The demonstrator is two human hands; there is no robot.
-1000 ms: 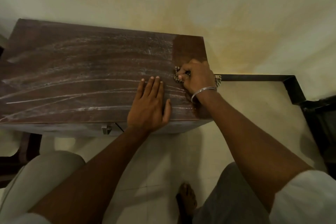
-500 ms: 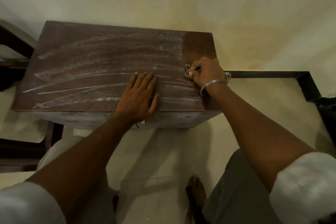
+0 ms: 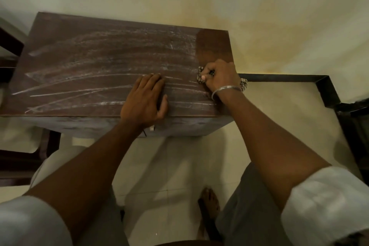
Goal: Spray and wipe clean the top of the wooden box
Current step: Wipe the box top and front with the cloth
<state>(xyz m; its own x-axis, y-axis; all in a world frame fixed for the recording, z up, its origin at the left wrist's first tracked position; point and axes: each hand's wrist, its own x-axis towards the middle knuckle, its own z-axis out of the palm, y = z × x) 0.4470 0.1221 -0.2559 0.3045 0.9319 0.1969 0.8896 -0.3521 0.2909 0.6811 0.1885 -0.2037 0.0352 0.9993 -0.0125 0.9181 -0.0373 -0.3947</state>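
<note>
I watched one wooden box [image 3: 111, 62] standing against the wall as the right hand [image 3: 218, 77], fingers curled tight around one checked cloth [image 3: 200, 74], pressed it to the top near the right end. The left hand [image 3: 145, 98] lay flat on the top with its fingers spread, holding nothing. One dark patch at the far right corner looked wiped; pale streaks covered the rest, so I judged most of the wiping remained. No spray bottle showed.
</note>
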